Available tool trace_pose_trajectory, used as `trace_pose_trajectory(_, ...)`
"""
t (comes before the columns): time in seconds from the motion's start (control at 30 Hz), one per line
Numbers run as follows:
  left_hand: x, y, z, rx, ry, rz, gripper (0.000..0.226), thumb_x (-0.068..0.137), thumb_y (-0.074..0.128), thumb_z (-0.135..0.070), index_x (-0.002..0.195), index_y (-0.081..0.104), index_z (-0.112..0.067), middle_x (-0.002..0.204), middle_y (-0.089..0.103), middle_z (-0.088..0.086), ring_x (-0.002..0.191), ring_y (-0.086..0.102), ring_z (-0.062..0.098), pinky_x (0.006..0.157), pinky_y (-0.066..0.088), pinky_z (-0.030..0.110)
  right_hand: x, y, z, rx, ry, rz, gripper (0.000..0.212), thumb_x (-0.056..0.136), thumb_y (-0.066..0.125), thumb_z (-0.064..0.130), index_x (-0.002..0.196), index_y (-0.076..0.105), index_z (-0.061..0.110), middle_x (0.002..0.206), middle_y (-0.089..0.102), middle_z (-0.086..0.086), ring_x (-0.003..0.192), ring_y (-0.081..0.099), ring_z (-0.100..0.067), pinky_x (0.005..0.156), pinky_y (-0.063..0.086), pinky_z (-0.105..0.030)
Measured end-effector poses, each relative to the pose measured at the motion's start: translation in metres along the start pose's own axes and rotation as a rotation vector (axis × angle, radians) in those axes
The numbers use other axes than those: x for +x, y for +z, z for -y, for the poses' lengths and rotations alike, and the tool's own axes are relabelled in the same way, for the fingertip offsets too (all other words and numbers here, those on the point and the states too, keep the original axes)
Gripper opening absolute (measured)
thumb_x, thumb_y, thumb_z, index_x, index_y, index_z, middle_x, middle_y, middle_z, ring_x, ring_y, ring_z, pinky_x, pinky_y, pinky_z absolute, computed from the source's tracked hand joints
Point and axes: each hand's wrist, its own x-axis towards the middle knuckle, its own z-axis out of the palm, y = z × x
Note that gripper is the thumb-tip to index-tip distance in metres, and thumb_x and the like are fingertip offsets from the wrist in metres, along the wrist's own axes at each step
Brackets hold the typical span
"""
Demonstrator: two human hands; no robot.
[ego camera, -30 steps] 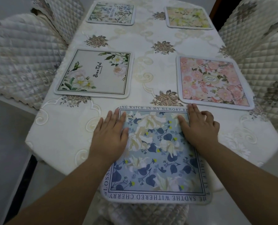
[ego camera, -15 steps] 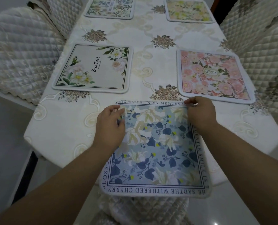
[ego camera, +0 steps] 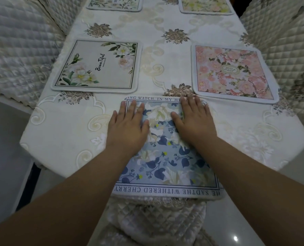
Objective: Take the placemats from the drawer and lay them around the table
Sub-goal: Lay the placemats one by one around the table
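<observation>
Now both flat, open hands, the left hand (ego camera: 128,126) and right hand (ego camera: 194,121), are pressing the blue flowered placemat (ego camera: 167,157) onto the desk (ego camera: 62,139), where four other placemats are already lying, so the job is looking nearly done.

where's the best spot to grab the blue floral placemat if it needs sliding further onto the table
Take the blue floral placemat by its near edge, coming from the person's side. That edge overhangs the table, so fingers can probably slip under it and the thumb clamp on top. The far edge lies flat on the cloth, close to the pink placemat, with the left hand and right hand pressed flat there.
</observation>
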Motion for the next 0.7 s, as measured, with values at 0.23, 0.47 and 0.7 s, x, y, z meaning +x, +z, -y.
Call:
trace_pose_trajectory(0.23, -0.008, 0.002, 0.002, 0.021, -0.01, 0.004, 0.066, 0.103, 0.016, -0.059, 0.164, 0.001, -0.037, 0.173, -0.002, -0.007, 0.158, -0.009, 0.017, 0.128, 0.001, 0.048, -0.01, -0.001, -0.001, -0.024, 0.017, 0.006, 0.079, 0.094, 0.009, 0.074, 0.16, 0.0, 0.031, 0.169, -0.005, 0.004, 0.154, -0.009, -0.017, 0.125, 0.0, -0.044)
trace_pose_trajectory(0.47, -0.018, 0.002, 0.004, 0.011, -0.009, -0.006, 0.067, 0.104, 0.017, -0.059, 0.164, 0.001, -0.036, 0.173, -0.002, -0.007, 0.158, -0.009, 0.016, 0.128, 0.001, 0.048, -0.022, -0.002, -0.003, -0.016, 0.057, 0.007, 0.083, 0.091, 0.008, 0.079, 0.16, 0.001, 0.033, 0.169, -0.006, 0.002, 0.154, -0.009, -0.019, 0.125, 0.0, -0.042)
trace_pose_trajectory(0.7, -0.018, 0.002, 0.003, 0.022, -0.009, -0.007, 0.068, 0.102, 0.013, -0.059, 0.164, 0.002, -0.034, 0.173, -0.001, -0.006, 0.158, -0.009, 0.015, 0.128, 0.002, 0.048, -0.022, -0.004, -0.003, -0.016, 0.092, 0.008, 0.084, 0.089, 0.008, 0.082, 0.16, 0.001, 0.036, 0.169, -0.004, 0.003, 0.155, -0.006, -0.019, 0.125, 0.002, -0.042)
